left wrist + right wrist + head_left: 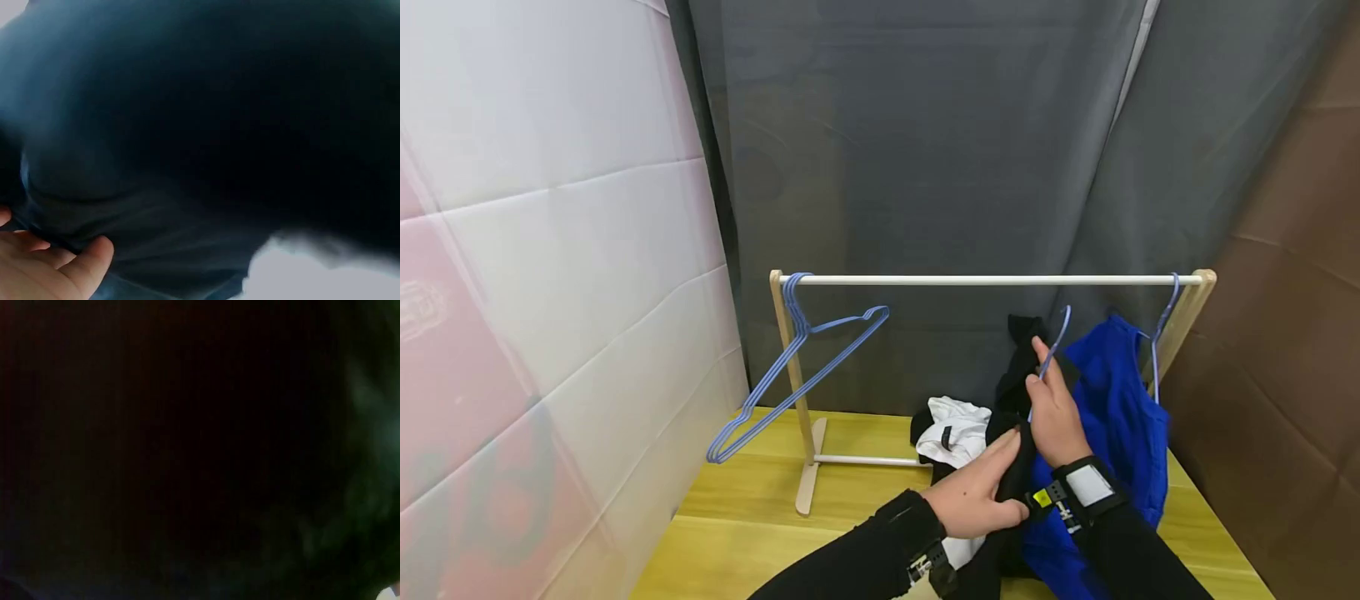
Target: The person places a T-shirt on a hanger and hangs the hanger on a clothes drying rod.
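Note:
In the head view my right hand holds a blue hanger by its neck, its hook pointing up below the rail. A black garment drapes about this hanger, and its lower part is bunched between the hands. My left hand grips the black garment's near side with thumb and fingers. In the left wrist view the left hand lies against dark cloth. A white garment is crumpled just beyond the left hand. The right wrist view is almost wholly dark.
A rack with a white rail stands on the yellow wood-grain table. Several blue hangers hang at its left end. At its right end a blue garment hangs from another hanger. A grey curtain stands behind.

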Available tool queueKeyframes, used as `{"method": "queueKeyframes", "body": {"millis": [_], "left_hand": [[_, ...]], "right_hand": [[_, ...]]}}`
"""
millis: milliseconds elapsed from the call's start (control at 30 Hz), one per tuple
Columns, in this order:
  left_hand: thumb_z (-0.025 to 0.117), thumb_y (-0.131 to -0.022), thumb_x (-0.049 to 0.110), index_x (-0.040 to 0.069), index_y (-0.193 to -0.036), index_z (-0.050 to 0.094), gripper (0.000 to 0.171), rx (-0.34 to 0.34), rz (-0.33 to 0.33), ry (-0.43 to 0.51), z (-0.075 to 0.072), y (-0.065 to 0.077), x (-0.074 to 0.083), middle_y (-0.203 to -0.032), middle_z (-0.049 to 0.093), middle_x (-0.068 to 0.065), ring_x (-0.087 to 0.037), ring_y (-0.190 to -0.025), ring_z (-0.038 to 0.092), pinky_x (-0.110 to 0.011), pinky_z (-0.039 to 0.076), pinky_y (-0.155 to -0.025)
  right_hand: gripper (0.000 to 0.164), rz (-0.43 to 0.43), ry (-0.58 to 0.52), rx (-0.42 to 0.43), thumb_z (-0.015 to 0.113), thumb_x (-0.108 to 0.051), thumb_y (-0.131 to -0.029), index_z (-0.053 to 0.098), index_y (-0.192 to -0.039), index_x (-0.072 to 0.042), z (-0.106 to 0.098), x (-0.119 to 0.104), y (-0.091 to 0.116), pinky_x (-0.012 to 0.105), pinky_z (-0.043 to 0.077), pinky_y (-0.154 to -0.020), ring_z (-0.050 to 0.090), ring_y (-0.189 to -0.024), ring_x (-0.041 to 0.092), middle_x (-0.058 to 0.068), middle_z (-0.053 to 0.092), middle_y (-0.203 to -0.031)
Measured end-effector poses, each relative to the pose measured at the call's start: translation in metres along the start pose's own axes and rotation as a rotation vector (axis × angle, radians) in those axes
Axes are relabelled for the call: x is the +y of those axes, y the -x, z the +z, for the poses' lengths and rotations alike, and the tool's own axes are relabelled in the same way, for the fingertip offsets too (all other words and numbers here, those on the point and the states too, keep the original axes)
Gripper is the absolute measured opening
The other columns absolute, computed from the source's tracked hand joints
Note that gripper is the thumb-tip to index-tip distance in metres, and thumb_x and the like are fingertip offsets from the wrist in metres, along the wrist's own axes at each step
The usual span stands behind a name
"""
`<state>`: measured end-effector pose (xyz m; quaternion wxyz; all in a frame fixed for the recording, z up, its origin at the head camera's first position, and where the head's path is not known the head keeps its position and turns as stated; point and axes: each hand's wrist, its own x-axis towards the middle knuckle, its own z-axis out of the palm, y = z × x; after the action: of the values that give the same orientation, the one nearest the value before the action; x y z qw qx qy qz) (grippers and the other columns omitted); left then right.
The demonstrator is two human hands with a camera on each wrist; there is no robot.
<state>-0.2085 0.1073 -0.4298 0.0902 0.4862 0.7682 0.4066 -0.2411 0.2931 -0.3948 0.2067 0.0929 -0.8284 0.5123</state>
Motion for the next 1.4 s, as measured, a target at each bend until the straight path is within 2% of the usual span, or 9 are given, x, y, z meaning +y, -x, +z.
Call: {"method": "queueKeyframes", "body": {"millis": [133, 333, 433, 500, 667, 833, 967, 1167, 1400], "left_hand": [[0.065, -0.095, 0.031, 0.02, -0.162, -0.006, 0.098, -0.025, -0.043, 0.013, -0.003, -0.018, 0.006, -0.168, -0.005, -0.001, -0.004, -0.15, 0.0, -0.024, 0.016, -0.117], [0.069, -0.093, 0.034, 0.02, -0.162, -0.004, 0.101, -0.002, -0.081, 0.03, -0.005, -0.045, 0.016, -0.168, -0.003, 0.001, -0.005, -0.15, 0.001, -0.022, 0.017, -0.116], [0.07, -0.093, 0.034, 0.017, -0.163, -0.001, 0.101, 0.027, -0.121, 0.05, -0.004, -0.054, 0.02, -0.167, 0.001, 0.001, -0.004, -0.149, 0.004, -0.022, 0.018, -0.116], [0.071, -0.092, 0.03, 0.014, -0.163, 0.001, 0.1, 0.058, -0.122, 0.064, -0.002, -0.061, 0.022, -0.167, 0.004, 0.001, -0.004, -0.149, 0.008, -0.021, 0.019, -0.115], [0.064, -0.092, 0.02, 0.009, -0.163, 0.006, 0.092, 0.137, -0.155, 0.051, 0.009, -0.076, 0.027, -0.167, 0.009, -0.001, -0.003, -0.147, 0.015, -0.02, 0.02, -0.114], [0.055, -0.097, 0.017, 0.009, -0.163, 0.009, 0.08, 0.187, -0.292, 0.106, 0.024, -0.077, 0.029, -0.166, 0.017, -0.001, -0.003, -0.143, 0.026, -0.022, 0.026, -0.113], [0.051, -0.101, 0.012, 0.012, -0.162, 0.012, 0.073, 0.246, -0.355, 0.181, 0.035, -0.076, 0.029, -0.162, 0.029, -0.002, -0.005, -0.14, 0.035, -0.024, 0.033, -0.11], [0.048, -0.102, 0.011, 0.017, -0.162, 0.016, 0.069, 0.353, -0.372, 0.215, 0.05, -0.072, 0.03, -0.159, 0.036, 0.0, -0.008, -0.139, 0.039, -0.027, 0.035, -0.11], [0.049, -0.1, 0.009, 0.016, -0.161, 0.019, 0.068, 0.419, -0.365, 0.145, 0.066, -0.063, 0.023, -0.154, 0.043, -0.002, -0.008, -0.133, 0.046, -0.026, 0.038, -0.108]], "right_hand": [[0.053, -0.02, 0.084, 0.031, 0.03, -0.031, -0.112, 0.018, -0.163, -0.025, -0.018, -0.005, -0.011, 0.069, 0.014, -0.112, 0.016, -0.15, 0.041, 0.007, 0.017, -0.167], [0.053, -0.016, 0.187, -0.012, 0.027, -0.031, -0.112, 0.021, -0.163, -0.017, -0.042, -0.009, -0.033, 0.073, 0.02, -0.107, 0.022, -0.145, 0.051, 0.017, 0.021, -0.165], [0.053, -0.011, 0.244, -0.043, 0.026, -0.029, -0.112, 0.025, -0.161, -0.009, -0.049, -0.008, -0.043, 0.07, 0.022, -0.108, 0.026, -0.144, 0.051, 0.022, 0.025, -0.162], [0.054, -0.001, 0.284, -0.058, 0.025, -0.03, -0.111, 0.027, -0.159, -0.005, -0.054, -0.008, -0.049, 0.069, 0.023, -0.109, 0.027, -0.143, 0.051, 0.024, 0.027, -0.161], [0.056, 0.05, 0.354, -0.109, 0.022, -0.032, -0.111, 0.026, -0.158, -0.001, -0.061, 0.0, -0.059, 0.068, 0.023, -0.109, 0.027, -0.141, 0.054, 0.03, 0.027, -0.159], [0.054, 0.096, 0.402, -0.117, 0.021, -0.027, -0.111, 0.03, -0.155, 0.003, -0.055, 0.012, -0.061, 0.065, 0.027, -0.109, 0.032, -0.139, 0.054, 0.033, 0.031, -0.154], [0.053, 0.097, 0.439, -0.085, 0.02, -0.025, -0.11, 0.033, -0.153, 0.003, -0.049, 0.014, -0.065, 0.065, 0.031, -0.106, 0.038, -0.134, 0.054, 0.034, 0.036, -0.151], [0.052, 0.098, 0.448, -0.099, 0.019, -0.023, -0.109, 0.032, -0.153, 0.002, -0.045, 0.01, -0.07, 0.065, 0.032, -0.105, 0.039, -0.133, 0.055, 0.035, 0.036, -0.151], [0.053, 0.106, 0.436, -0.117, 0.019, -0.023, -0.109, 0.029, -0.156, 0.0, -0.042, 0.008, -0.067, 0.064, 0.032, -0.105, 0.038, -0.133, 0.055, 0.034, 0.034, -0.152]]}}
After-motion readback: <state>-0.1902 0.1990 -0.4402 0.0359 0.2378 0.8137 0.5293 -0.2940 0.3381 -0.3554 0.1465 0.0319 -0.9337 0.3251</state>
